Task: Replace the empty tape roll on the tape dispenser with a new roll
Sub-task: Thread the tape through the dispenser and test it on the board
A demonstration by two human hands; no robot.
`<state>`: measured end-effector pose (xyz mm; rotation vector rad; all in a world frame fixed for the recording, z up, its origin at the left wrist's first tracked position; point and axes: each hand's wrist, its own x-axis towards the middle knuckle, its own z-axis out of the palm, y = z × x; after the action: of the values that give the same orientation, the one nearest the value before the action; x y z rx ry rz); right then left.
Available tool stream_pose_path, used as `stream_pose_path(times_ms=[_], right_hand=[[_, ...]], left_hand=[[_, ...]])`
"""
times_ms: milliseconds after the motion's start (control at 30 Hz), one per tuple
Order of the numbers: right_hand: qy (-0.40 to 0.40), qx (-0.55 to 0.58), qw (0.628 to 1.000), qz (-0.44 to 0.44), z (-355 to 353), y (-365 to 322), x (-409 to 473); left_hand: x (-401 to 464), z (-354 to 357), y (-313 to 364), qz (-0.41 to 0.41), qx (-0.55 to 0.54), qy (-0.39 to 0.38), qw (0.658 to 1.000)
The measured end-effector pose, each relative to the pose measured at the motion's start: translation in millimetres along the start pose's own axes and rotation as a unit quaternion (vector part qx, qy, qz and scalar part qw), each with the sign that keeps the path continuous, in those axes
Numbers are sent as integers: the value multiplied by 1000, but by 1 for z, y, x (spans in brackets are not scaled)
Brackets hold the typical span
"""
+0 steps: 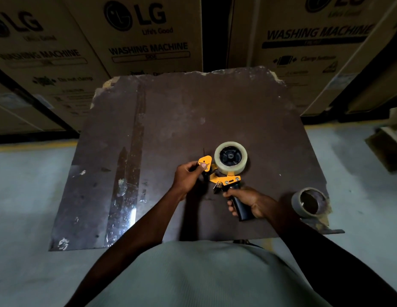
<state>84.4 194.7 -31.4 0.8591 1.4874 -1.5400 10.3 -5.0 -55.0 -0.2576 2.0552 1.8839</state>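
Note:
A yellow tape dispenser (226,179) with a black handle is held just above the brown table top (171,129). A full clear tape roll (230,157) sits on its black hub. My right hand (246,202) grips the black handle. My left hand (188,176) pinches the yellow front flap (205,162) of the dispenser between thumb and fingers. An empty grey-brown cardboard core (309,202) lies on the table's right edge, apart from both hands.
Strips of shiny old tape (124,209) run down the left side of the worn table. Large washing machine cartons (139,36) stand close behind the table. Grey floor (26,185) lies to both sides.

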Motion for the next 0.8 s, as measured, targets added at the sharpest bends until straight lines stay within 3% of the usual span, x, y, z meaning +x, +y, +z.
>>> stream_pose_path(times_ms=[100,167,267,367,467,533,667,800], right_hand=[[56,-41,994,-79,0,5,-2],[135,-144,968,-152,-1,7,-2],[290,-348,865,-218,-1,8,-15],[366,-432,740,-363,3,4,-28],[296,-491,670,-472,5,-10,-20],[243,-556,648,-461,8,-23,-13],[182,-602,653,-422,14,-40,-4],[151,-592,659,-440,11,-46,2]], left_hand=[[0,-1,2,-6,3,0,1000],[0,-1,1,-10,4,0,1000],[3,-1,0,-20,-6,3,1000],[4,-2,0,-40,-13,3,999],[5,-2,-1,-50,-31,4,998],[5,-2,-1,-56,-32,4,998],[4,-3,1,-62,-22,3,998],[4,-4,3,-65,-15,-2,998]])
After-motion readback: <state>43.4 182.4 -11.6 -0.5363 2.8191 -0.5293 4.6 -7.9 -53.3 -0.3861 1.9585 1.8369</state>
